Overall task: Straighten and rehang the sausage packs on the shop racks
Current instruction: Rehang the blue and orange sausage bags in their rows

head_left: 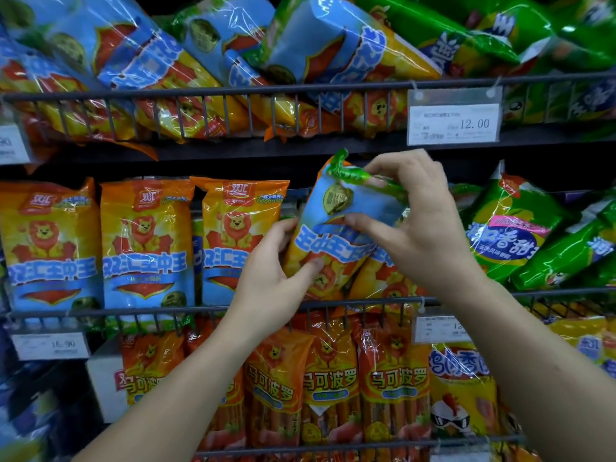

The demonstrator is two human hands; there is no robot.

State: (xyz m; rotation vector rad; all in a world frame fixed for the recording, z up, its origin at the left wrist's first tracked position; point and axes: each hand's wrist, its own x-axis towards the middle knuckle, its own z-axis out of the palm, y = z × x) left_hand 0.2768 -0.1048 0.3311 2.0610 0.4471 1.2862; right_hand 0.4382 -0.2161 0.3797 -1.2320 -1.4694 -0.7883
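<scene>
The pack [336, 235] is of thin plastic film, glossy, with wrinkles that catch the light. Its green top edge [350, 173] is crumpled. The orange packs [146, 245] and the green packs [513, 228] have the same shiny film, smooth where it is tight. The rail [200, 91] is dark metal wire with a matt finish. The price tag [455, 123] is matt white paper behind a clear plastic sleeve [455, 96], slightly shiny.
</scene>
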